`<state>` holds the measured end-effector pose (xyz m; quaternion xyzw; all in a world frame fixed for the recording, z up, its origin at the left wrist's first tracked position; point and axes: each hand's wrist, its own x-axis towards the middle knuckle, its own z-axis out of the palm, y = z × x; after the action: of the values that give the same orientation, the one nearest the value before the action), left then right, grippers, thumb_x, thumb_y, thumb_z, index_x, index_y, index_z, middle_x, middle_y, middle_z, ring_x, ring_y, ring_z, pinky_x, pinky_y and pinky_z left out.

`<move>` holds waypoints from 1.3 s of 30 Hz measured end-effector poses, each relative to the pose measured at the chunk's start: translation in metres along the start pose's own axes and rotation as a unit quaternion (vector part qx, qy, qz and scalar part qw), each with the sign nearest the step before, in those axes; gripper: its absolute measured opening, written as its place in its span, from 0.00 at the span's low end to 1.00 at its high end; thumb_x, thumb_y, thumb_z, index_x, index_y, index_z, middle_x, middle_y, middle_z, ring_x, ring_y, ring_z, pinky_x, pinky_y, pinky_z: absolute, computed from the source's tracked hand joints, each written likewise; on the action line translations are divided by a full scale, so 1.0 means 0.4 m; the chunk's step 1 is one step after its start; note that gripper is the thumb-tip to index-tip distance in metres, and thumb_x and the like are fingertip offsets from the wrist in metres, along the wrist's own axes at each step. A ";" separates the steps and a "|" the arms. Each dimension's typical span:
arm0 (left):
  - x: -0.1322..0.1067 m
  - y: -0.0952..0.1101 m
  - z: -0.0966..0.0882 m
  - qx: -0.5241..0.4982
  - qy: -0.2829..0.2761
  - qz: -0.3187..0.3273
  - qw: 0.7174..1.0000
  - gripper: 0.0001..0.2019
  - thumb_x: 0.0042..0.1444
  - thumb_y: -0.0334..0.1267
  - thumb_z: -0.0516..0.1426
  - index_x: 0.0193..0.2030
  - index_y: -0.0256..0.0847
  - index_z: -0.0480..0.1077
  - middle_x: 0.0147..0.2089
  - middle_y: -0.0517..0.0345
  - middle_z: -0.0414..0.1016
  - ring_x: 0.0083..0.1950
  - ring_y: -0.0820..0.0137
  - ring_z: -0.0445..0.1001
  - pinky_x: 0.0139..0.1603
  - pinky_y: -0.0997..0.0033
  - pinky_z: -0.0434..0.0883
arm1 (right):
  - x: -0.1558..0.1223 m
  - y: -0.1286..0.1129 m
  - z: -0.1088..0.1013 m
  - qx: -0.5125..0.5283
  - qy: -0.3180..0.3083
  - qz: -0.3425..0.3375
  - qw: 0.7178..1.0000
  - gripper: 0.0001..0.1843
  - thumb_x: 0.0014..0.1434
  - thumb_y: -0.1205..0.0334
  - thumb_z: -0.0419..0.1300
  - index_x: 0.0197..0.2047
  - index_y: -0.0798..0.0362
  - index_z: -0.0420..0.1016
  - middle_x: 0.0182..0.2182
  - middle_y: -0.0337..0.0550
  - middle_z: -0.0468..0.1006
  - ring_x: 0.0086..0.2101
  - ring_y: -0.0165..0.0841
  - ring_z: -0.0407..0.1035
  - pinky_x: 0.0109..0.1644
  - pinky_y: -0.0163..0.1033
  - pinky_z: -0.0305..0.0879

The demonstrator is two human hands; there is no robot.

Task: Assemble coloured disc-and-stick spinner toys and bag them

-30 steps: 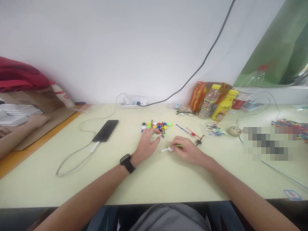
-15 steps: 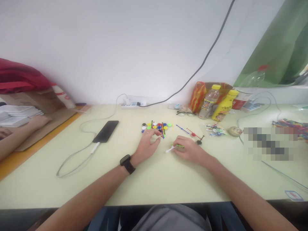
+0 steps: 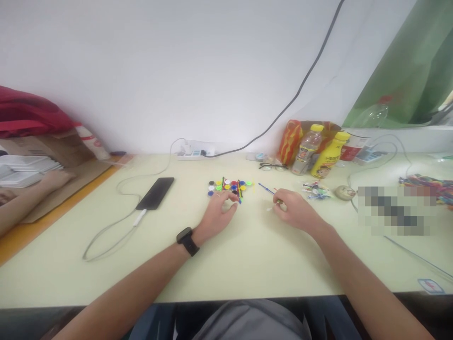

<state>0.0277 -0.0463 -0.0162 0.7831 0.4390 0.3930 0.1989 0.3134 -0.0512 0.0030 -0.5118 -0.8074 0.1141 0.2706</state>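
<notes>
Several small coloured plastic discs point(image 3: 228, 187) lie in rows, with thin plastic sticks point(image 3: 239, 190) among them. My left hand point(image 3: 220, 208) rests at the near edge of this group, thumb and index finger apart, nothing visible between them; the other fingers are partly hidden. To the right, my right hand point(image 3: 293, 208) is closed around thin plastic sticks; only a white tip and a bit of green show. A blue stick point(image 3: 267, 188) lies on the table just beyond its fingertips. This hand hides most of the red and black pieces there.
A black phone point(image 3: 155, 193) on a white cable lies left. Behind the right hand are a small bag of parts point(image 3: 316, 190), glasses point(image 3: 272, 166), two bottles point(image 3: 327, 156) and a round tin point(image 3: 345, 192). A power strip point(image 3: 194, 153) sits by the wall. Another person's arm point(image 3: 31, 200) is at far left.
My right hand has moved right and away from me, carrying the white and green sticks over the red and black pieces. My left hand stays nearly in place.
</notes>
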 end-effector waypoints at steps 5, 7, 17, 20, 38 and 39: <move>0.001 -0.001 0.000 0.000 -0.001 -0.001 1.000 0.06 0.66 0.35 0.56 0.45 0.47 0.73 0.49 0.56 0.78 0.54 0.59 0.72 0.59 0.53 0.69 | 0.005 -0.021 0.010 0.111 0.051 -0.020 0.992 0.08 0.64 0.67 0.51 0.41 0.48 0.71 0.38 0.46 0.75 0.37 0.40 0.70 0.40 0.44 0.64; 0.001 -0.001 0.001 0.000 -0.002 0.000 1.000 0.06 0.66 0.34 0.56 0.46 0.47 0.74 0.49 0.56 0.78 0.55 0.59 0.72 0.60 0.53 0.68 | 0.004 -0.030 0.019 0.140 0.030 -0.028 0.989 0.10 0.68 0.65 0.49 0.45 0.48 0.71 0.41 0.47 0.75 0.40 0.40 0.71 0.43 0.45 0.66; 0.000 0.000 0.001 -0.001 0.000 0.004 1.000 0.06 0.65 0.34 0.57 0.45 0.46 0.74 0.48 0.56 0.78 0.55 0.59 0.72 0.61 0.53 0.68 | -0.001 -0.009 0.045 0.073 -0.005 0.006 0.997 0.11 0.68 0.66 0.47 0.44 0.49 0.70 0.42 0.46 0.74 0.42 0.40 0.71 0.49 0.48 0.64; -0.002 0.000 0.000 -0.005 -0.003 0.007 1.000 0.06 0.66 0.34 0.57 0.46 0.46 0.74 0.49 0.56 0.78 0.55 0.59 0.72 0.61 0.52 0.68 | 0.003 0.004 0.045 0.090 0.031 0.032 0.995 0.11 0.69 0.63 0.48 0.49 0.48 0.70 0.43 0.48 0.76 0.42 0.41 0.72 0.46 0.47 0.66; -0.011 0.016 0.006 -0.063 -0.167 -0.011 0.984 0.13 0.71 0.46 0.52 0.41 0.42 0.73 0.33 0.61 0.72 0.32 0.71 0.67 0.34 0.70 0.64 | 0.002 -0.072 0.092 0.254 -0.015 -0.071 0.965 0.07 0.68 0.66 0.53 0.44 0.50 0.72 0.39 0.44 0.77 0.39 0.37 0.72 0.40 0.41 0.68; -0.011 0.014 0.007 -0.060 -0.164 -0.016 0.984 0.13 0.71 0.46 0.53 0.41 0.42 0.72 0.31 0.62 0.71 0.31 0.71 0.65 0.32 0.70 0.62 | 0.002 -0.070 0.090 0.237 -0.004 -0.078 0.968 0.06 0.68 0.66 0.54 0.44 0.50 0.71 0.39 0.44 0.77 0.39 0.36 0.72 0.39 0.41 0.68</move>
<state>0.0314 -0.0529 -0.0163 0.8166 0.3885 0.2813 0.3212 0.2717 -0.0595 -0.0138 -0.3678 -0.7960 0.2826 0.3887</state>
